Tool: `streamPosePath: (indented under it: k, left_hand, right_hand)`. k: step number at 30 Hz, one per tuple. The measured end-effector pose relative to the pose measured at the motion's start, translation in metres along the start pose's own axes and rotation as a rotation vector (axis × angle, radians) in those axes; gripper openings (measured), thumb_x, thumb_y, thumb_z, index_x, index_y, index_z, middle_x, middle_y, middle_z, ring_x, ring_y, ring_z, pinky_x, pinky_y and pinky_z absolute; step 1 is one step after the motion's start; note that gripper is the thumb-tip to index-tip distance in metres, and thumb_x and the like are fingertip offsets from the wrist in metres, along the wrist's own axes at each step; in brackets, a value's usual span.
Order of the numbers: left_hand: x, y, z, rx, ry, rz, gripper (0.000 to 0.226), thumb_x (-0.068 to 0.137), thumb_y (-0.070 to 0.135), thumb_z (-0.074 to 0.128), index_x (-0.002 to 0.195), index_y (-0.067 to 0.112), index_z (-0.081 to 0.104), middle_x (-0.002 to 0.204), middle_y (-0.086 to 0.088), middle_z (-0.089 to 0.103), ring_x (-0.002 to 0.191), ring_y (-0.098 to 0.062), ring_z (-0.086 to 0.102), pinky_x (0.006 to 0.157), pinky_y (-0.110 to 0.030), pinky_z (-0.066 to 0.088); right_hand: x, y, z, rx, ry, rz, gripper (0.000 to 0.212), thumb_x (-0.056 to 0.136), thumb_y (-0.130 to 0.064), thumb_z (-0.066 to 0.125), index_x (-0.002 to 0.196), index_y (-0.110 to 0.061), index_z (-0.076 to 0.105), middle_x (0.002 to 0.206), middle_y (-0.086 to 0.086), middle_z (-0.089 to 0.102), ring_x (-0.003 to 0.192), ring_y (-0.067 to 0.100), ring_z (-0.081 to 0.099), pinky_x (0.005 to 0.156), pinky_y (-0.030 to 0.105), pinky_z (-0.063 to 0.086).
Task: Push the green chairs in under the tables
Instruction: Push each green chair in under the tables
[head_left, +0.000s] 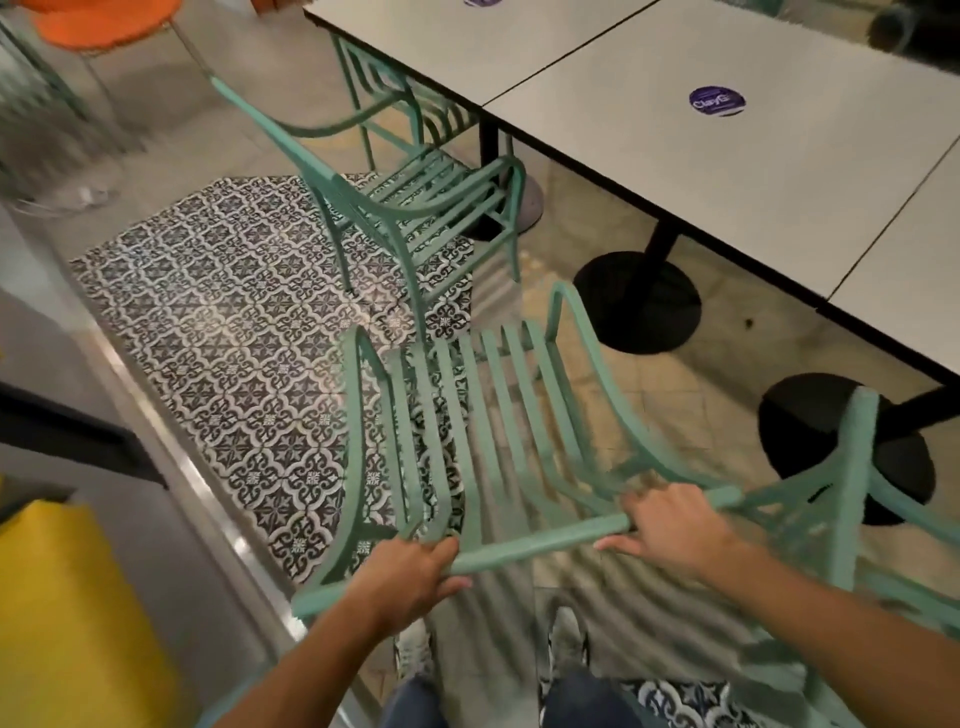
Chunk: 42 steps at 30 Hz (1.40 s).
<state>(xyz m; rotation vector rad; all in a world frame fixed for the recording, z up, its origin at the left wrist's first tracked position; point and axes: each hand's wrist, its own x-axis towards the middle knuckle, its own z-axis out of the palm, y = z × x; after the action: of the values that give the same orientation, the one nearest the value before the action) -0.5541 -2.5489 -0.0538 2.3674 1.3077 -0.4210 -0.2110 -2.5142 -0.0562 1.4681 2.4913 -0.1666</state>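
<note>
My left grip and my right grip are both curled around the top rail of the green chair right in front of me, one near each end of the rail, fingers wrapped over it. The chair's slatted seat stretches away from my grips, and it stands well out from the table, not yet under it; the table's edge runs ahead and to the right of my right grip. A second green chair stands farther ahead of my left grip, its seat partly under the table's near corner. A third green frame rises just right of my right grip, blurred. The table has a pale top made of joined panels with a dark edge, on black posts with round black bases. On the top, far beyond my right grip, sits a round purple sticker; its white lettering seems to begin "Clay", the rest unreadable. The floor is beige stone under the table and black-and-white patterned tile ahead of my left grip. Left of that grip there is a metal strip and something yellow; an orange seat is far ahead on the left. My shoes show below my grips.
</note>
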Motion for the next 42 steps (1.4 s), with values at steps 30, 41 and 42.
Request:
streamPosePath:
  k: [30,41,42]
  left_hand:
    - [0.078,-0.227,-0.089,0.546,-0.012,0.623,0.07,0.095,0.069,0.009,0.128,0.028,0.055,0.131,0.004,0.06,0.133,-0.022,0.047,0.116,-0.058,0.02]
    - [0.118,-0.324,-0.149,0.609,-0.137,0.662,0.064,0.093,0.068,0.011,0.13,0.026,0.043,0.134,0.002,0.055,0.136,-0.021,0.038,0.119,-0.047,0.015]
    - [0.12,-0.329,-0.149,0.583,-0.123,0.668,0.067,0.092,0.069,0.009,0.129,0.026,0.044,0.132,0.002,0.056,0.133,-0.021,0.041,0.118,-0.045,0.02]
  right_hand:
    - [0.084,-0.181,-0.047,0.22,-0.04,0.706,0.089,0.058,-0.091,0.002,0.075,-0.022,0.056,0.062,-0.005,0.05,0.065,0.017,0.055,0.056,0.03,0.037]
    - [0.185,-0.253,-0.055,0.322,-0.022,0.941,0.132,0.045,-0.092,-0.028,0.126,-0.032,0.056,0.089,-0.001,0.071,0.083,0.016,0.067,0.064,0.03,0.047]
    - [0.188,-0.256,-0.058,0.341,0.001,0.962,0.131,0.044,-0.092,-0.028,0.128,-0.032,0.054,0.092,-0.001,0.071,0.086,0.017,0.067,0.066,0.03,0.048]
